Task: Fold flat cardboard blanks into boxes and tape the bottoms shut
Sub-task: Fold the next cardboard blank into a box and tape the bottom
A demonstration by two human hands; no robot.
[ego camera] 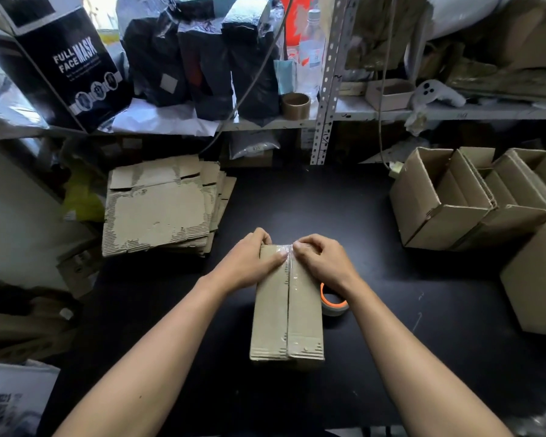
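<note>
A folded cardboard box [287,313] lies bottom-up on the black table [297,200], its two flaps meeting along a centre seam. Clear tape [289,266] runs down the far part of that seam. My left hand [249,263] grips the box's far left corner, thumb pressing beside the tape. My right hand [320,261] has its fingers curled at the far end of the seam, pressing the tape over the edge. A tape roll [334,302] with an orange core rests just right of the box, partly hidden by my right wrist.
A stack of flat cardboard blanks [161,206] lies at the left. Several open folded boxes [473,197] stand at the right, a larger carton [536,279] beside them. Shelving with black bags [202,58] and a brown tape roll [296,104] is behind.
</note>
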